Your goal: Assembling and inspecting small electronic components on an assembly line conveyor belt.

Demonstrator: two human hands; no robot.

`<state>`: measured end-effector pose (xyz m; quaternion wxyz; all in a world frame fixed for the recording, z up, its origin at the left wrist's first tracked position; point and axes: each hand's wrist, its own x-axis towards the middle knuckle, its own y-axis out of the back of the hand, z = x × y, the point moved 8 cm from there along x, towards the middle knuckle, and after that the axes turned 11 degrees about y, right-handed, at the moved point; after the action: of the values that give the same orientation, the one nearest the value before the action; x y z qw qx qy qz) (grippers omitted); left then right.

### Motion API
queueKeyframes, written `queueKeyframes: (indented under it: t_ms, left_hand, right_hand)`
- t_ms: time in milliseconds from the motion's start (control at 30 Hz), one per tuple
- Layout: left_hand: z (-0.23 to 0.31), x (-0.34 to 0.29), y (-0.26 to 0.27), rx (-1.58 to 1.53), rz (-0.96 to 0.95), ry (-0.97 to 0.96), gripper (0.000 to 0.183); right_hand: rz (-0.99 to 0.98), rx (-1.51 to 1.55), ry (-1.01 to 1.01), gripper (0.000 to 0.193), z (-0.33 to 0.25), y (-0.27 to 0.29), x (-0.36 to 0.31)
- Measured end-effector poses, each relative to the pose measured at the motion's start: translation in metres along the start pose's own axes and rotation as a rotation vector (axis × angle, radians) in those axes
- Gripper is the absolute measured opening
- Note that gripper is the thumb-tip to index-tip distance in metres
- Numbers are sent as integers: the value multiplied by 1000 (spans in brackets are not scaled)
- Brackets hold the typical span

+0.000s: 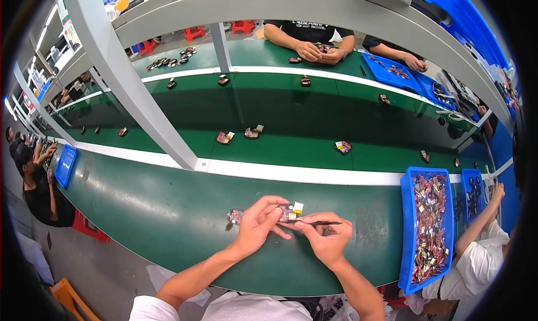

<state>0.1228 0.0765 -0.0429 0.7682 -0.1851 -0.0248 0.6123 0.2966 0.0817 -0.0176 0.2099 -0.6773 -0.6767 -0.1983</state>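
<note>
Two bare hands meet over one small electronic unit

Both the left hand (255, 227) and the right hand (328, 241) work just above the green worktop (162, 203), close in front of the person's body, probably because fine work is easiest there, under the eyes. The electronic unit (287, 214) is gripped at its left side by the left thumb and fingers, closed on it with no more gap than its own body; this looks chosen to steady it and leave its right part free. A white tab (298, 206) juts from its far right corner, clear of the fingers.

The right thumb and fingertips are pinched together around a slim dark tool (330, 223), held low and nearly level like a pen, likely for fine control. Its tip end points left at the near edge of the unit; whether it touches cannot be told.

So the unit lies to the right of the left fingertips and just beyond the right ones, between the two hands. A second unit (235, 215) rests on the worktop just left of the left hand. To the right, a blue tray (408, 237) holds a heap of similar pieces, seemingly placed within reach of the right arm yet outside the working space.
</note>
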Motion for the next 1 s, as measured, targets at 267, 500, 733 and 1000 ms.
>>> queueKeyframes:
  t_ms: [267, 500, 733, 1000]
  left_hand:
    - [3, 0, 3, 28, 4, 0, 25]
    - [5, -1, 7, 12, 16, -7, 26]
    - [1, 0, 5, 11, 18, 1, 26]
    - [4, 2, -1, 173, 60, 78, 26]
  right_hand:
    - [-18, 1, -86, 15, 6, -2, 1]
    - [-50, -40, -17, 16, -2, -7, 3]
    - [-71, -80, 155, 15, -15, -8, 3]
    - [-133, -275, 515, 17, -36, -15, -4]
